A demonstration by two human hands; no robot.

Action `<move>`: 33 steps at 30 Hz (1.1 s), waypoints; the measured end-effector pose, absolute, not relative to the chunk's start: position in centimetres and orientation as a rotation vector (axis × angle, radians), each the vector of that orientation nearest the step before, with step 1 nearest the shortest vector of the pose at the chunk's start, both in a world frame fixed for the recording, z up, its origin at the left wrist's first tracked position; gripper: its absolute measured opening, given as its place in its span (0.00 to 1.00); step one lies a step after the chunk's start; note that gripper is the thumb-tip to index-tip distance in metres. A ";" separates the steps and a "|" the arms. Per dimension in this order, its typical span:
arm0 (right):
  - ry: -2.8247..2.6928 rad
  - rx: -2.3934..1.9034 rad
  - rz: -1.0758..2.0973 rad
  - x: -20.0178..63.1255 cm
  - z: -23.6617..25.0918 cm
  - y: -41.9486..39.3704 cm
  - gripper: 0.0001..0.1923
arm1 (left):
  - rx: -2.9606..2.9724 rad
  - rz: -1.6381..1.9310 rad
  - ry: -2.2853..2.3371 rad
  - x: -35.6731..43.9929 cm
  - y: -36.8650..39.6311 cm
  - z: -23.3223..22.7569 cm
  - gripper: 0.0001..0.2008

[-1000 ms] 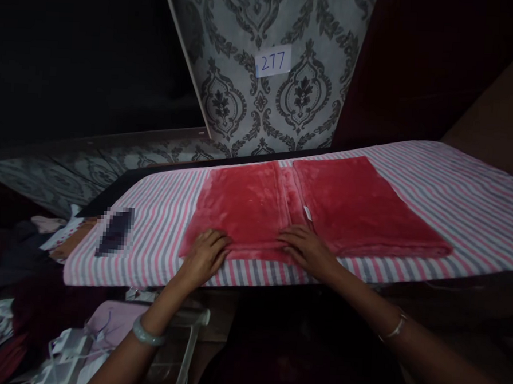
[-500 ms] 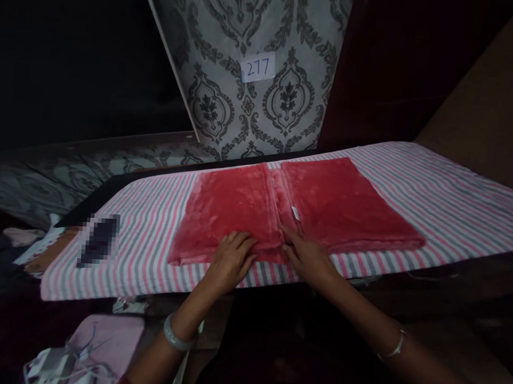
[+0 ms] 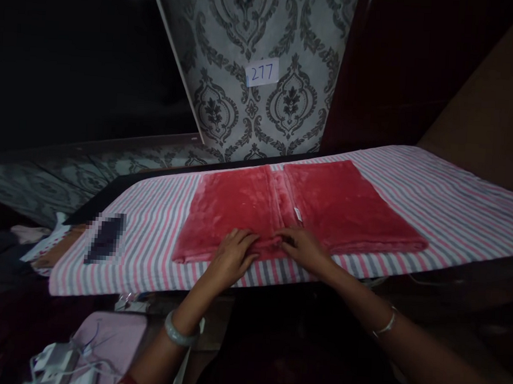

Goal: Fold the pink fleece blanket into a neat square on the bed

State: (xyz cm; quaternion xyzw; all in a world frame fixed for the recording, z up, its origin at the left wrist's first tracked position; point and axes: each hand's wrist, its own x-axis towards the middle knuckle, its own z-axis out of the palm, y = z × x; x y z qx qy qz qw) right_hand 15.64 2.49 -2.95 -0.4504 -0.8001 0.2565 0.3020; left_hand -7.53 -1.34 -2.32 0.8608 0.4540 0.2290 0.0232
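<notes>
A red plush blanket (image 3: 342, 202) lies folded on a striped cloth, its two side panels turned inward with a narrow gap along the middle. A small white tag (image 3: 298, 214) shows beside that gap. My left hand (image 3: 232, 254) rests on the front edge of the left panel, fingers laid on the fabric and thumb apart. At the front end of the gap, my right hand (image 3: 303, 249) has its fingers bent and closed on the blanket's edge. The fingertips are partly hidden in the fabric.
The pink, grey and white striped cloth (image 3: 151, 226) covers the tabletop. A pixelated dark item (image 3: 105, 238) lies at its left end. Behind stand a dark screen (image 3: 87, 57) and a patterned wall with a paper marked 277 (image 3: 261, 72). Lower left, white plugs and cables sit on a pink surface (image 3: 122, 334).
My right hand has shifted slightly, its index finger going from stretched out to bent at the blanket's edge. The left hand stays almost in place. The view has moved a little.
</notes>
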 end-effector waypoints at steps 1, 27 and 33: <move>-2.110 -1.170 0.665 15.5 -2.5 2.8 0.13 | 2.671 0.715 1.417 -7.8 -1.3 -2.1 0.19; -2.475 -0.889 0.142 16.7 -4.0 4.0 0.18 | 3.295 0.475 1.717 -15.5 -1.3 -2.6 0.14; -2.510 -0.905 0.099 17.2 -5.4 3.1 0.24 | 3.257 0.390 1.745 -17.3 -2.4 -3.8 0.18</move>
